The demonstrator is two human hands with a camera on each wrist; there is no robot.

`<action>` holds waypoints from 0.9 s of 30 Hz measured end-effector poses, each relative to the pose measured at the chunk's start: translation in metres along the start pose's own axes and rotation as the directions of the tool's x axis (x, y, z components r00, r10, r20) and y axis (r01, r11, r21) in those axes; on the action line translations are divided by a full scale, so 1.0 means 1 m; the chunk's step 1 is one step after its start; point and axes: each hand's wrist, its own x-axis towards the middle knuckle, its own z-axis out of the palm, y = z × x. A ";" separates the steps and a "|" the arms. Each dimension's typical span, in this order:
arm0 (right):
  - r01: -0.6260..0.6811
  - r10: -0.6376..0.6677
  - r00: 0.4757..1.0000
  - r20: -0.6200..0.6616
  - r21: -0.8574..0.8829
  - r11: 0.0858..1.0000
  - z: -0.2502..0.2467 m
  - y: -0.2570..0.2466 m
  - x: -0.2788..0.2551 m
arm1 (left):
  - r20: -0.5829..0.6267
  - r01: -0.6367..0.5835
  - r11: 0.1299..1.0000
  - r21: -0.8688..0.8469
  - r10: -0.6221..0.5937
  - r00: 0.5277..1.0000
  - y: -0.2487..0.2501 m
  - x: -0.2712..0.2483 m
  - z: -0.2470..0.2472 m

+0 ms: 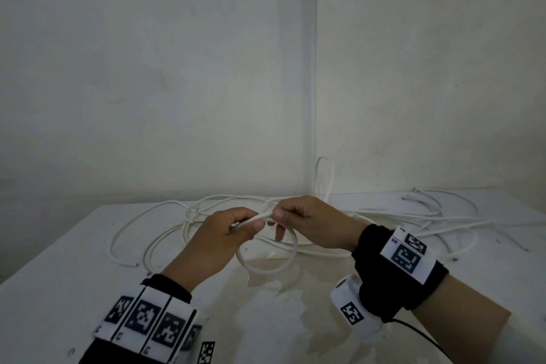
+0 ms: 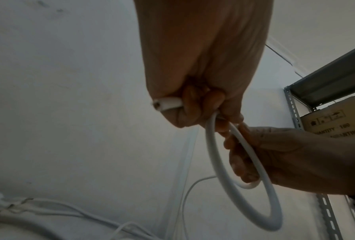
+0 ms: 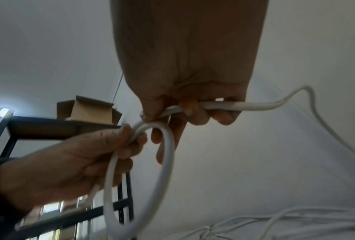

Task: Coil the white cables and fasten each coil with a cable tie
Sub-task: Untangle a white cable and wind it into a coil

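A thick white cable forms one round loop in the air just above the white table. My left hand grips the cable near its cut end, fingers curled round it at the top of the loop. My right hand is close beside it and grips the same cable, whose free length trails off to the right. In the left wrist view the loop hangs below both hands. In the right wrist view the loop passes between my left hand and my right fingers.
A tangle of thinner white cables is spread across the back of the table, up to the wall corner. Metal shelving with cardboard boxes stands off to the side, and it also shows in the right wrist view.
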 end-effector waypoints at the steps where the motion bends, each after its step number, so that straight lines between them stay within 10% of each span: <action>1: -0.003 0.003 1.000 -0.001 0.000 1.000 -0.001 -0.001 0.000 | 0.008 0.015 1.000 0.003 -0.015 1.000 0.001 0.000 0.001; 17: -0.049 0.039 0.993 -0.113 -0.086 0.995 -0.005 0.006 0.002 | -0.105 0.098 0.970 0.221 -0.076 0.992 0.003 -0.002 -0.007; 21: -0.068 0.057 0.987 -0.151 -0.072 0.995 -0.010 0.017 0.001 | -0.006 0.276 0.961 -0.027 -0.277 0.961 0.002 -0.010 -0.019; 27: -0.070 0.058 0.971 -0.232 -0.046 0.996 -0.003 0.020 0.003 | 0.057 0.247 0.960 -0.131 -0.241 0.969 0.007 -0.012 -0.017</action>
